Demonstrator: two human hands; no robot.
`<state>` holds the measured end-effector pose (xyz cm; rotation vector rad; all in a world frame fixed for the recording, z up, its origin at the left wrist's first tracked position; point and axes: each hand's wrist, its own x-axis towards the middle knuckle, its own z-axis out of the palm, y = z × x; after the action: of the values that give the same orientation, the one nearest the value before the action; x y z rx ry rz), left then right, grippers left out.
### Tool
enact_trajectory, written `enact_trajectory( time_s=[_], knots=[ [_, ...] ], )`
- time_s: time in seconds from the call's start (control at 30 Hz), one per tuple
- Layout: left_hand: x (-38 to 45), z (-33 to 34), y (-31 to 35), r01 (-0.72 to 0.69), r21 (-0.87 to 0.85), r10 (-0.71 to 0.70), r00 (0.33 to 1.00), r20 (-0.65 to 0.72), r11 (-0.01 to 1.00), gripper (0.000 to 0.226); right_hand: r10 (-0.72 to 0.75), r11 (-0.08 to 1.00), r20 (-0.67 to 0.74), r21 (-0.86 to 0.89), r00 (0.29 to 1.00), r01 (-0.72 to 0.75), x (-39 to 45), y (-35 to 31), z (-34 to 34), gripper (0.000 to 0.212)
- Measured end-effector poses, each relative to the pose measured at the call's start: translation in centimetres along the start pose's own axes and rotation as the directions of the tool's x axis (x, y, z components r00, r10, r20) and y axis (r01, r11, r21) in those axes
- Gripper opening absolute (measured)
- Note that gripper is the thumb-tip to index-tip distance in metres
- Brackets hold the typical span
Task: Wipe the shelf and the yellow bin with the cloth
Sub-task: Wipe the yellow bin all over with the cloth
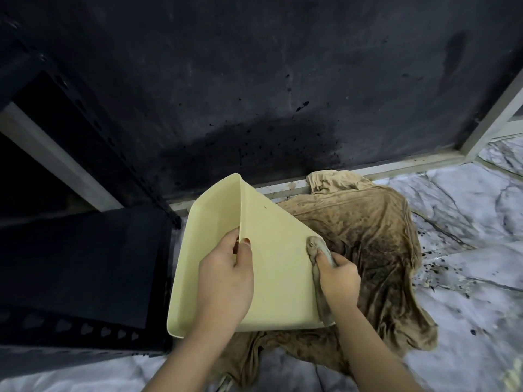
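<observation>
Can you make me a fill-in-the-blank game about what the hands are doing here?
1. The left hand holds the ____ bin by its edge.
2. The right hand presses a bit of ____ against the bin.
3. A big brown cloth lies on the ____ floor, under the bin.

Missing words: yellow; cloth; marble

The yellow bin [271, 267] hides part of the brown cloth [368, 250] beneath it.

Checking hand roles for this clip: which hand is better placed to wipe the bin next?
Right. The right hand already holds the cloth bunched against the bin wall, while the left hand grips the rim to steady it.
</observation>
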<state>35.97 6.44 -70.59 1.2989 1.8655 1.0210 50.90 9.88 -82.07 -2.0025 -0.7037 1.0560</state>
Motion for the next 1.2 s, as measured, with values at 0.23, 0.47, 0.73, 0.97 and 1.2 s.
enact_trajectory(
  time_s=[0.23, 0.47, 0.73, 0.97, 1.2],
  knots=[
    [0.0, 0.2, 0.2, -0.007, 0.011, 0.007, 1.000, 0.017, 1.000, 0.025, 0.004, 0.990, -0.083, 0.140, 0.997, 0.008, -4.8, -0.4, 0.4, 0.039],
    [0.6, -0.1, 1.3, 0.092, -0.031, -0.089, 0.992, 0.086, 0.995, 0.016, -0.142, 0.968, -0.030, 0.205, 0.989, 0.145, -7.8, -1.4, 0.9, 0.031],
    [0.6, 0.0, 1.0, -0.092, 0.089, 0.096, 0.994, -0.045, 0.992, 0.016, -0.325, 0.938, 0.001, 0.129, 0.946, 0.322, -9.4, -3.1, 1.5, 0.031],
    [0.0, 0.3, 0.6, -0.135, 0.079, 0.143, 0.984, -0.108, 0.988, 0.018, -0.438, 0.898, 0.039, 0.065, 0.898, 0.435, -8.3, -6.7, 1.2, 0.031],
    [0.0, 1.1, -0.7, -0.109, 0.021, 0.111, 0.983, -0.143, 0.994, 0.017, -0.289, 0.957, 0.082, 0.023, 0.954, 0.288, -4.0, -7.1, 1.6, 0.036]
  ],
)
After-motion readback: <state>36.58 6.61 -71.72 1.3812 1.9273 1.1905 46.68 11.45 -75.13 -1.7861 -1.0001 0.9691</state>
